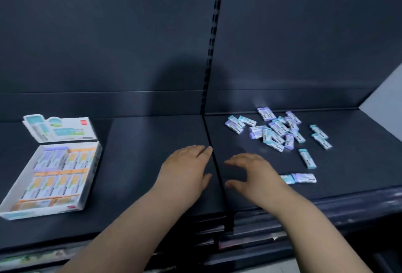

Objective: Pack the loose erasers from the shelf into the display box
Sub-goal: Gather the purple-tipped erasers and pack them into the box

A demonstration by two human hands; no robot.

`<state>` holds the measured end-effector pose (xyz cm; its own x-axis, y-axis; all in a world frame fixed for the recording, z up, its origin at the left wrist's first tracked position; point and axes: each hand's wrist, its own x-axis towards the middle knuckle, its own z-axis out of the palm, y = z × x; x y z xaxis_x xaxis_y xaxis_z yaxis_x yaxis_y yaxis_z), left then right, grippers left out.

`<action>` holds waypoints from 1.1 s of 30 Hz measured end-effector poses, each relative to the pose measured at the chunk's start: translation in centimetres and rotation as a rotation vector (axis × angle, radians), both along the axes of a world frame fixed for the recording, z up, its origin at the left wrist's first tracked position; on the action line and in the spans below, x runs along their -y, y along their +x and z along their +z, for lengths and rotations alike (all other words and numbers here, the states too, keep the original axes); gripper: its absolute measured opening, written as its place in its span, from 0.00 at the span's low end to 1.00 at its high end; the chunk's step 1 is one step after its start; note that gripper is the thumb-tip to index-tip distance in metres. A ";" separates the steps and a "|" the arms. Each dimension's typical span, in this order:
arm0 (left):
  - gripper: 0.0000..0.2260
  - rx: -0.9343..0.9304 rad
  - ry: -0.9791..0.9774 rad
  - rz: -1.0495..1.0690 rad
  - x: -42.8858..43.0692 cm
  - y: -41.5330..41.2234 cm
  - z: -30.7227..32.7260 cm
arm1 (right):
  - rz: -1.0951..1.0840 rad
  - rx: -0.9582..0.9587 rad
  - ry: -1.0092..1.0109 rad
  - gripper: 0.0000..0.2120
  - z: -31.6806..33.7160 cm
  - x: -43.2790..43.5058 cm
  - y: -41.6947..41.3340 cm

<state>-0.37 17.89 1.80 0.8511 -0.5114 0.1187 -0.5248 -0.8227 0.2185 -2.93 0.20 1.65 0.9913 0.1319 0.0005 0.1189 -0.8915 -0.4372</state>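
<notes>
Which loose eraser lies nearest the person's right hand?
The teal eraser near the front edge of the shelf, next to a purple eraser, just beside the right hand. All the others lie farther back.

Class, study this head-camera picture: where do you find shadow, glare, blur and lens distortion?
Head view: a broad soft shadow darkens the back panel at centre; a pale sheen sits just behind the loose erasers; the display box at left is blurred, its print unreadable; the slotted upright and shelf front bow from wide-angle distortion.
</notes>
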 end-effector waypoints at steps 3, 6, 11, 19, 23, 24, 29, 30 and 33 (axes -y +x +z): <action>0.28 -0.014 -0.016 -0.051 1.3 0.5 -0.1 | -0.065 -0.010 0.015 0.24 0.0 1.7 -0.5; 0.28 -0.038 -0.011 -0.082 2.6 0.6 -0.7 | -0.154 0.020 0.024 0.23 -0.6 3.6 -0.9; 0.27 -0.064 0.034 -0.086 5.0 0.7 -2.1 | -0.405 0.093 0.051 0.19 -1.7 10.2 -2.0; 0.24 -0.039 -0.039 -0.022 13.4 1.2 -2.2 | -0.148 -0.216 -0.004 0.12 -2.0 18.7 -0.5; 0.22 -0.113 -0.231 0.026 17.7 1.2 -2.1 | -0.062 -0.170 0.104 0.08 -1.7 20.8 1.4; 0.22 -0.122 -0.266 0.042 18.7 1.2 -2.2 | -0.047 -0.159 0.148 0.07 -1.6 21.4 1.9; 0.21 -0.161 -0.384 0.146 21.9 1.2 -2.5 | 0.041 -0.169 0.260 0.06 -1.4 23.1 3.8; 0.21 -0.170 -0.400 0.158 22.2 1.1 -2.5 | 0.051 -0.182 0.302 0.06 -1.6 23.1 4.1; 0.25 -0.167 -0.402 0.205 23.2 0.9 -2.7 | 0.051 -0.292 0.491 0.06 -1.9 23.0 4.4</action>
<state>0.49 -5.29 -0.94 0.9537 -0.2731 0.1260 -0.2918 -0.7385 0.6078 1.51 -22.77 -0.20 0.9519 0.2331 -0.1987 -0.0312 -0.5716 -0.8199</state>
